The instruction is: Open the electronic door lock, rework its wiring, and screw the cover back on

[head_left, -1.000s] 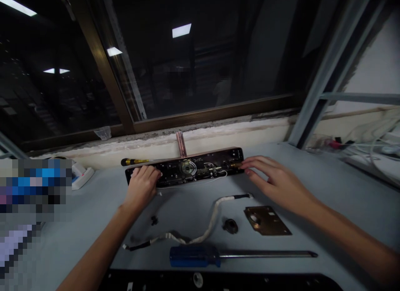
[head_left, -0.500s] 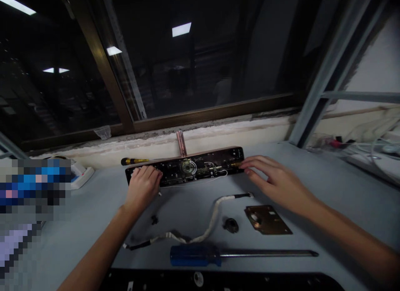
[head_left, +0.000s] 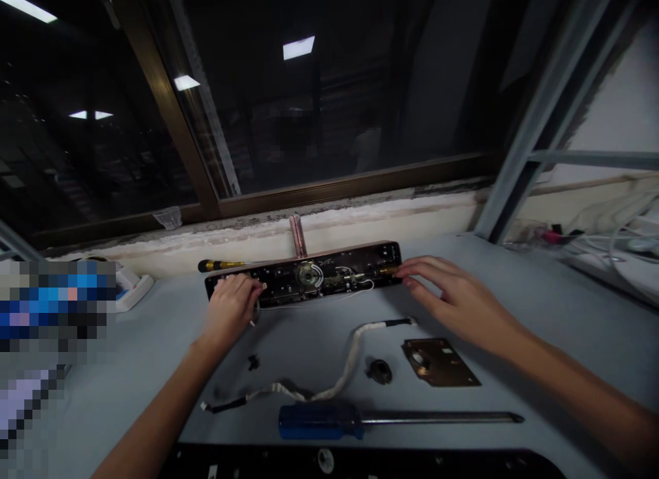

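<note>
A long black housing point(head_left: 329, 278) with a round part and thin white wires inside lies near the wall, a copper-coloured tube point(head_left: 297, 236) rising behind it. Over its left end, my left hand point(head_left: 234, 300) has its fingers drawn together at a small pale piece by the fingertips, too small to name. My right hand point(head_left: 443, 287) touches the right end, its thumb and fingertips at a brass-coloured part point(head_left: 387, 270). A white wrapped cable point(head_left: 350, 359) with black ends lies in front of the housing.
Nearer lie a blue-handled screwdriver point(head_left: 322, 421), a brown plate point(head_left: 440, 362), a round dark part point(head_left: 379, 371) and small screws point(head_left: 253, 361). A black panel point(head_left: 360, 462) spans the near edge. Another screwdriver point(head_left: 221, 265) lies behind the housing.
My left hand has shifted slightly, and a small pale piece and a bit of wire now show by its fingertips. My right hand stays at the housing's right end.
</note>
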Tool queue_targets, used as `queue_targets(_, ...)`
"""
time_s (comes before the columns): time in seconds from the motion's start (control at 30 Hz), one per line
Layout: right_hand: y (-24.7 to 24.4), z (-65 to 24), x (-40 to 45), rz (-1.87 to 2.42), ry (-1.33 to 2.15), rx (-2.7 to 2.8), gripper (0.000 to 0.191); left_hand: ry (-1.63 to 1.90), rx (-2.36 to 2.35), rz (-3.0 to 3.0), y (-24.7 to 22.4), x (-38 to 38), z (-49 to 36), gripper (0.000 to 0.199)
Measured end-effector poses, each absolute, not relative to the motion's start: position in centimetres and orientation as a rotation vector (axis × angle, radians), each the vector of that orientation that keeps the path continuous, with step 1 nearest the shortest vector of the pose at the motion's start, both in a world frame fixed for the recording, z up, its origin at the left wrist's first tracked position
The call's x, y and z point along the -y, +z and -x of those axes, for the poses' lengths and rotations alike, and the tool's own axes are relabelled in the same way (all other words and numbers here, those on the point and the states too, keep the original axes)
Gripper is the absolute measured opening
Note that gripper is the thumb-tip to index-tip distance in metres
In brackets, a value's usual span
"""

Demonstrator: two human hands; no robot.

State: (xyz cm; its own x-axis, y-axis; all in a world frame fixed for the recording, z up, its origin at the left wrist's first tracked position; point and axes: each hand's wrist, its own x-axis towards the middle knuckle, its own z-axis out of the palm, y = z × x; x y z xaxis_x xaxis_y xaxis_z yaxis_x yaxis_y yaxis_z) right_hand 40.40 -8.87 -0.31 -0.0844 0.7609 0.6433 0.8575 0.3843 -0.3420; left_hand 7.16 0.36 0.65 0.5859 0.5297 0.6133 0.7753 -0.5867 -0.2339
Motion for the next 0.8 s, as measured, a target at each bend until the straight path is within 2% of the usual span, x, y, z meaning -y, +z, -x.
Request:
queue_targets(0.3, -0.37, -40.50, 8.91, 1.406, -0.176, 1.887, 0.019, -1.269, 1.525, 2.816, 0.94, -0.08, -7.08, 0.013)
queue_targets(0.47, -0.26, -40.43, 8.93, 1.405, -0.170, 1.879, 0.019, -1.575, 1.703, 2.945, 0.73, -0.14, -7.02, 0.026)
queue_targets(0.6, -0.26, -40.46, 8.90, 1.395, -0.186, 1.877, 0.019, -1.573, 1.770, 2.909, 0.90, -0.19, -7.09, 0.032)
queue_targets(0.8, -0.27, -40.39, 8.89, 1.402, -0.172, 1.867, 0.019, -1.305, 1.774, 2.749, 1.23, -0.12, -7.20, 0.024)
